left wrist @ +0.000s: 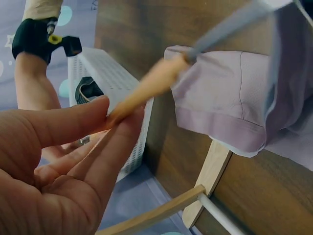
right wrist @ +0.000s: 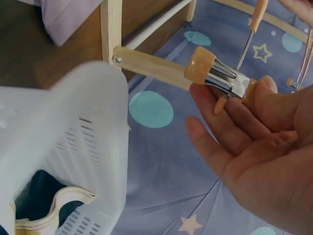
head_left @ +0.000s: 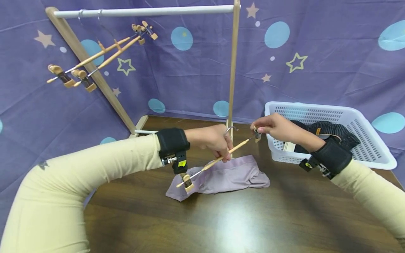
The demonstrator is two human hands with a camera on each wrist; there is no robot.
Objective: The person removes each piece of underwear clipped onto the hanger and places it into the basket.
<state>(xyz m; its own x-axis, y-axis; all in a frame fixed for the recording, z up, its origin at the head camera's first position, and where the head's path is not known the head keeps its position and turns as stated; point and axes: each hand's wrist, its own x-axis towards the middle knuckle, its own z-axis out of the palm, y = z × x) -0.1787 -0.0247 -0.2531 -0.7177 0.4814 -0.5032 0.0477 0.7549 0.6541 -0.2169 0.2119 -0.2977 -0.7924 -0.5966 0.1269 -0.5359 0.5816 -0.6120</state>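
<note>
My left hand (head_left: 215, 138) pinches the wooden bar of a clip hanger (head_left: 218, 161) between thumb and fingers, as the left wrist view shows close up. At the bar's other end my right hand (head_left: 273, 127) holds a wooden clip (right wrist: 220, 73) with metal springs, thumb and fingertips on its grip ends. A second clip (head_left: 188, 182) sits at the hanger's near left end. Its metal hook (head_left: 232, 129) rises beside my left hand. Below the hanger a pale purple garment (head_left: 227, 175) lies on the brown table (head_left: 202, 221).
A rack (head_left: 142, 11) with a white rod and wooden posts stands at the back left. Two clip hangers (head_left: 104, 52) hang on its rod. At the right a white basket (head_left: 373, 137) contains dark striped clothing (head_left: 329, 128). A purple patterned curtain (head_left: 196, 77) lies behind.
</note>
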